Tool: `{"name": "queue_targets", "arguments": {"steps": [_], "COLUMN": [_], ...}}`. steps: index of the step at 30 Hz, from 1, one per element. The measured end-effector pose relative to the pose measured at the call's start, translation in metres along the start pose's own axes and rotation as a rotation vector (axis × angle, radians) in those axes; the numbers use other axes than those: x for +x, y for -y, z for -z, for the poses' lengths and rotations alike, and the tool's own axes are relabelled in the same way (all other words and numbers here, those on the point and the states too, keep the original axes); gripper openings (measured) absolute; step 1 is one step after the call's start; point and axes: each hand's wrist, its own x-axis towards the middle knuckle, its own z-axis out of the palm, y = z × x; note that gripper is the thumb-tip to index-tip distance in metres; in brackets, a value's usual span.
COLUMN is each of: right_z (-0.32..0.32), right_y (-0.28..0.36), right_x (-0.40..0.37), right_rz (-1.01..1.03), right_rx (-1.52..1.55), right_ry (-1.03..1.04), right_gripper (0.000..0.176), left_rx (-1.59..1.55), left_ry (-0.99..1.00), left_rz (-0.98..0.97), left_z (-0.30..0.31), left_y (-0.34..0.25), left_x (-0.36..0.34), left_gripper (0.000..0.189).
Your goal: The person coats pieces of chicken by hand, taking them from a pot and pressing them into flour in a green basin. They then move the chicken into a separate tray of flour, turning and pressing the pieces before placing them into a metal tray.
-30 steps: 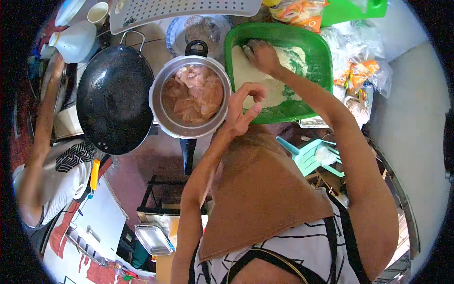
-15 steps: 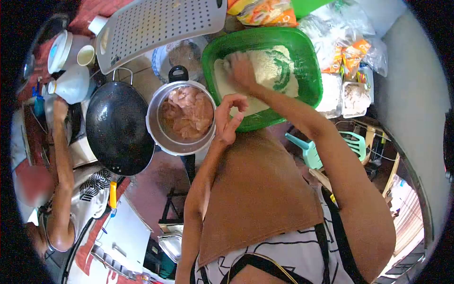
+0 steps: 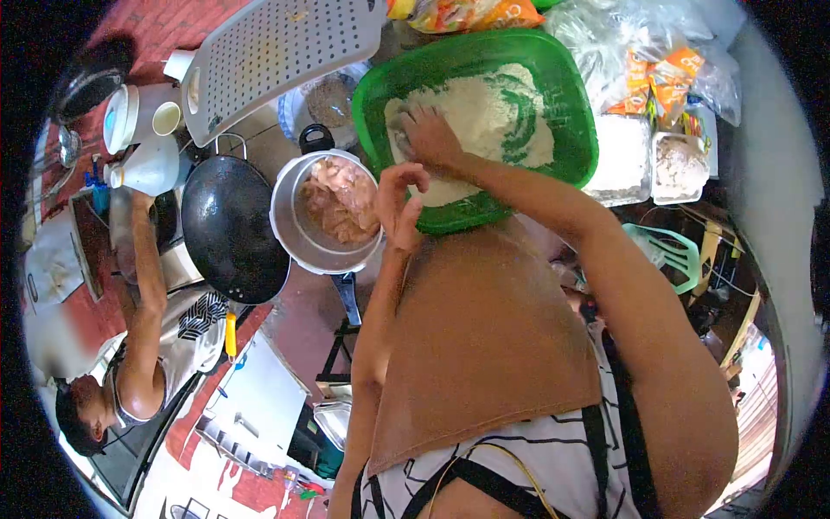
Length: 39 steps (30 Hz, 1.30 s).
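My right hand [image 3: 430,140] reaches into a green plastic basin [image 3: 577,130], its fingers stretched out over white flour [image 3: 493,117]. Nothing shows in its grip. Between the basin's near left edge and a metal pot is my left hand [image 3: 400,208], fingers loosely bent, thumb apart and no object held. The pot [image 3: 287,227] contains pieces of raw meat [image 3: 339,203], apparently chicken, and has black handles. Some flour near my right fingertips is shaded, and green basin floor shows through on the flour's right side.
A black wok [image 3: 232,229] stands left of the pot, below a perforated grey tray [image 3: 285,60]. Farther left, another person's arm [image 3: 149,268] reaches to a white container [image 3: 149,166]. Plastic bags [image 3: 605,52] and a tub of pale food [image 3: 680,167] lie right of the basin.
The view has shifted, showing more of the other person at left. My right hand, blurred before, is now clearer with its fingers extended on the flour. My left hand stays beside the pot.
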Motion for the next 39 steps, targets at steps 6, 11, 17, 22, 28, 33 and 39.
{"name": "queue_targets", "arguments": {"steps": [6, 11, 17, 22, 28, 33, 39], "right_z": [0.017, 0.014, 0.007, -0.005, -0.012, 0.000, 0.019], "right_y": [-0.052, -0.050, -0.031, -0.010, -0.018, -0.026, -0.054], "right_x": [-0.006, -0.008, -0.005, -0.022, -0.016, -0.019, -0.040], "right_rz": [0.211, 0.143, 0.141, 0.289, 0.305, 0.234, 0.263], "right_rx": [-0.065, 0.007, -0.038, -0.044, -0.116, -0.152, -0.283], "right_ry": [-0.061, -0.105, -0.008, 0.032, 0.027, 0.097, 0.075], "right_gripper": [0.040, 0.048, 0.060, 0.076, 0.080, 0.084, 0.079], "left_rx": [0.042, 0.044, 0.072, 0.050, 0.030, 0.039, -0.005], "left_ry": [-0.062, -0.081, -0.097, -0.123, -0.082, -0.069, -0.041], "left_rz": [-0.019, -0.009, -0.025, -0.053, -0.042, -0.075, -0.062], "left_z": [-0.004, -0.004, -0.007, -0.009, -0.003, -0.004, 0.002], "left_y": [0.002, 0.001, -0.005, -0.003, 0.002, 0.002, 0.007], "left_x": [0.000, -0.001, -0.001, -0.005, -0.004, -0.003, -0.003], "left_gripper": [0.053, 0.053, 0.052, 0.048, 0.051, 0.051, 0.049]}}
